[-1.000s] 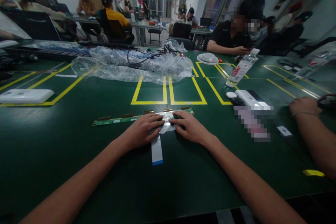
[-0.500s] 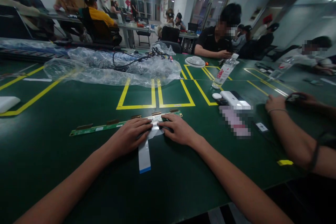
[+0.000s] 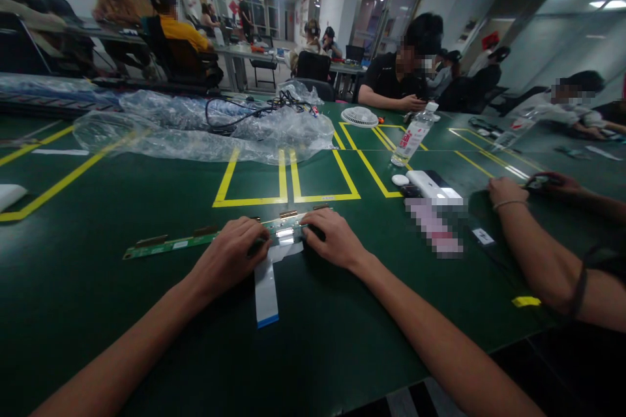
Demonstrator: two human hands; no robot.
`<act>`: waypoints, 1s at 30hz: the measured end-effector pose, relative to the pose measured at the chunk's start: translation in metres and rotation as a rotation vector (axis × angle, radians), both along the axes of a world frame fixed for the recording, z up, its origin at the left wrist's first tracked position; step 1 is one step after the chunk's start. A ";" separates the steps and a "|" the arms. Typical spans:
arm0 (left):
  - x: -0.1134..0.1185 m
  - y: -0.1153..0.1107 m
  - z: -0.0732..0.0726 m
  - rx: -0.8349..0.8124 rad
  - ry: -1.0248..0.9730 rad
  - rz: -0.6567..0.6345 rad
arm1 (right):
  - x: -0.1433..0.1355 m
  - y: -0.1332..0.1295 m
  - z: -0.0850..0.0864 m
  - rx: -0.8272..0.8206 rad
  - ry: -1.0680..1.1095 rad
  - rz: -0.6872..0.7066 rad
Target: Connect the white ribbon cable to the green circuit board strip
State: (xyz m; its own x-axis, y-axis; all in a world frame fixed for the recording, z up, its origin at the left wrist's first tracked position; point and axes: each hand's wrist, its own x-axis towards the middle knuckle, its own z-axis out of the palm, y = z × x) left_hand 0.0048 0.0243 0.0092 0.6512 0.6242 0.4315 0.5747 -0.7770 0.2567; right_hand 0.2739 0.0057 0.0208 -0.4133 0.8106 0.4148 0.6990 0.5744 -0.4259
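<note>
A long, narrow green circuit board (image 3: 180,244) lies slantwise on the green table, with brown tabs along its far edge. A white ribbon cable (image 3: 267,293) with a blue end joins the board near its middle and bends toward me. My left hand (image 3: 239,246) grips the board just left of the cable joint, fingers curled. On the other side of the joint, my right hand (image 3: 332,234) has thumb and fingers closed on the board's right part. The silvery joint shows between both hands.
Clear plastic wrap (image 3: 205,130) with black cables lies beyond the board. To the right are a tilted bottle (image 3: 413,137), a white device (image 3: 433,187) and a white fan-like disc (image 3: 360,117). A neighbour's hands (image 3: 508,194) rest at the right. Yellow tape (image 3: 249,202) marks the table.
My hands have drawn slightly apart, and my left fingers have curled off the cable joint, which is now more exposed. The whole view has shifted slightly.
</note>
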 end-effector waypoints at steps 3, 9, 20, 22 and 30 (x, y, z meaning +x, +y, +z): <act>-0.002 -0.003 0.006 0.075 -0.013 0.041 | 0.006 0.004 0.003 0.026 0.059 -0.134; -0.008 -0.004 -0.001 0.067 -0.050 0.026 | 0.058 0.028 0.006 0.117 0.148 -0.460; 0.001 -0.007 -0.005 -0.042 -0.060 -0.099 | 0.076 0.038 -0.005 0.079 0.103 -0.334; -0.001 -0.006 -0.002 -0.006 -0.061 -0.086 | 0.053 0.029 -0.003 0.066 0.086 -0.216; -0.006 0.000 0.004 -0.025 0.120 -0.104 | 0.011 0.012 -0.002 0.014 -0.105 0.199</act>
